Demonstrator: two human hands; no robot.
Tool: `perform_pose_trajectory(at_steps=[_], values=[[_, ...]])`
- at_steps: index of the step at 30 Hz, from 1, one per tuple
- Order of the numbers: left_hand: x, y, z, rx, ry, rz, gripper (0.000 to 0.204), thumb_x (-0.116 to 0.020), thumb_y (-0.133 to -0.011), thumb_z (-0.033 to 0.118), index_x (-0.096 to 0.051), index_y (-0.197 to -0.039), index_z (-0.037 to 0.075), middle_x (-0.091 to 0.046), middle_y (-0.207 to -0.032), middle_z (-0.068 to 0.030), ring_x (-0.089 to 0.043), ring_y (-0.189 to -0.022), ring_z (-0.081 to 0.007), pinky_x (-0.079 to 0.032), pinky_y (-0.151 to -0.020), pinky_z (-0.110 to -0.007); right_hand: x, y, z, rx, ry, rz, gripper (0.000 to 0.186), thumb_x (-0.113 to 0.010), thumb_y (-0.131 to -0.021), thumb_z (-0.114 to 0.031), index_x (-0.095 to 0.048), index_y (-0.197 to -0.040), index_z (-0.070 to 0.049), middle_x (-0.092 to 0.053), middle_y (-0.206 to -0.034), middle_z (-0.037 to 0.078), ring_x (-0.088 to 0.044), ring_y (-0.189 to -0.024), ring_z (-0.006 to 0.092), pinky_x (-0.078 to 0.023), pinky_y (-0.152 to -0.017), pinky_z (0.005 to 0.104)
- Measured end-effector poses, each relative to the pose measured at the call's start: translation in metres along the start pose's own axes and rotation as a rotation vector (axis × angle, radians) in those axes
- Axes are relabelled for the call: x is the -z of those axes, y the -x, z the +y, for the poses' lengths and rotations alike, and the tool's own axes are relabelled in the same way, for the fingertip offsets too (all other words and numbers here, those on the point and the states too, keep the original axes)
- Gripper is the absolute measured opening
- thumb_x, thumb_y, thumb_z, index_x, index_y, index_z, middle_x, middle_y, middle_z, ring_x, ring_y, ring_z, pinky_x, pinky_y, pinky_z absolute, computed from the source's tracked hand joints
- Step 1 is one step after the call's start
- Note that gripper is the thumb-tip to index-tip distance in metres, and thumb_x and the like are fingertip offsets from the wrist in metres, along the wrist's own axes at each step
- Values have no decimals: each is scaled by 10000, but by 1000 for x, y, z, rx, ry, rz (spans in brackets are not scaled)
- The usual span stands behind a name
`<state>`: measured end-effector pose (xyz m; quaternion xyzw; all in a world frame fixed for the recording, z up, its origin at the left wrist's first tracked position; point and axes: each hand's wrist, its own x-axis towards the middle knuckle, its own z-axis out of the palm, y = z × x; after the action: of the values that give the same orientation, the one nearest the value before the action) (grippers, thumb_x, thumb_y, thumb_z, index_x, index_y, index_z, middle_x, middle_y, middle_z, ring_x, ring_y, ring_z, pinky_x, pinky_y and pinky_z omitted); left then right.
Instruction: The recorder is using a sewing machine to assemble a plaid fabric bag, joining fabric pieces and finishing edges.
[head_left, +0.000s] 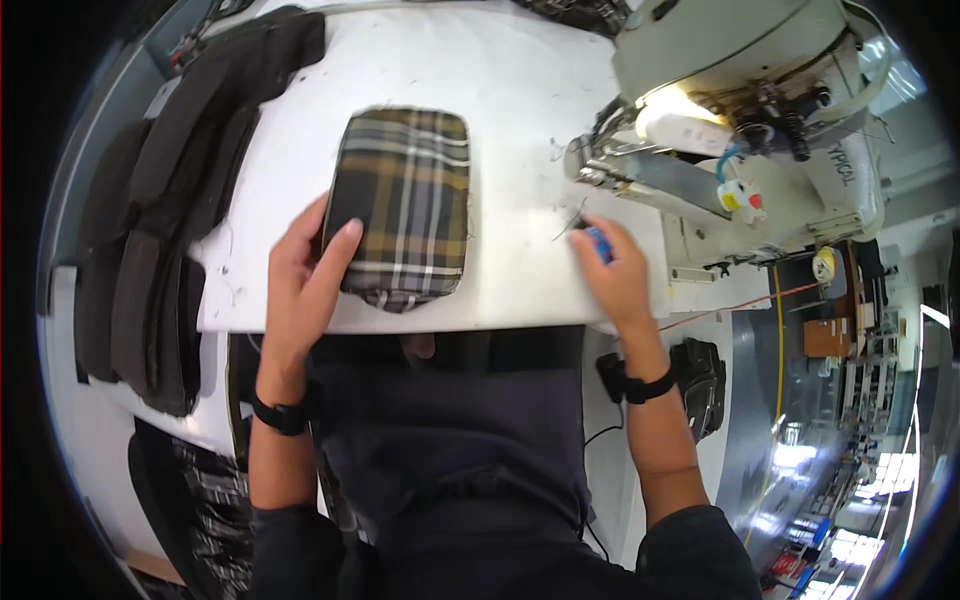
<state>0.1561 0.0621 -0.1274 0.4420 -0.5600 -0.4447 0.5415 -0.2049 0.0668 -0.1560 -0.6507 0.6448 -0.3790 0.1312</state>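
On the white worktable [518, 300] lies a padded, rounded-rectangle piece of plaid fabric [398, 200], black, grey, white and mustard. My left hand [303, 280] grips its left edge, thumb on top and fingers partly hidden behind it. To the right of the fabric, my right hand [617, 278] is closed on a small blue tool [598, 242], mostly covered by my fingers and resting low over the table.
A sewing machine [730, 70] with a lit lamp stands at the back right. Dark padded fabric pieces [160, 180] are piled along the left. A red cord [740, 305] runs on the right. Dark fabric [700, 385] lies on a lower surface beside my right forearm.
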Motion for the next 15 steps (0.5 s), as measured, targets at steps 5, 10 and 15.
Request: perform_pose_trajectory(at_steps=[5,10,15], values=[[-16,0,90,-542,-937,-314,422,-770,-888,153,-700,-1294,63,-711,-1132,-92,-665,-974,-291,-506,-887,-365,38,0,32,173,171,129,410,-761,-937,-167,-666,-1306,-14,-681,-1228,185,-662,-1125,334,-536,-955,388],[-15,26,75,-507,-1191,-428,668,-843,-783,391,-644,-1346,90,-619,-1355,-106,-548,-1304,-334,-404,-1141,-502,46,28,11,90,93,118,437,-757,-939,-170,-655,-1332,-7,-663,-1311,181,-627,-1216,349,-486,-1059,411],[0,44,52,-338,-1149,-497,544,-886,-737,277,-700,-1194,47,-603,-1398,-119,-479,-1396,-385,-411,-1154,-508,54,51,-24,188,17,-5,412,-766,-919,-131,-673,-1302,-13,-699,-1250,178,-664,-1153,351,-509,-1021,410]])
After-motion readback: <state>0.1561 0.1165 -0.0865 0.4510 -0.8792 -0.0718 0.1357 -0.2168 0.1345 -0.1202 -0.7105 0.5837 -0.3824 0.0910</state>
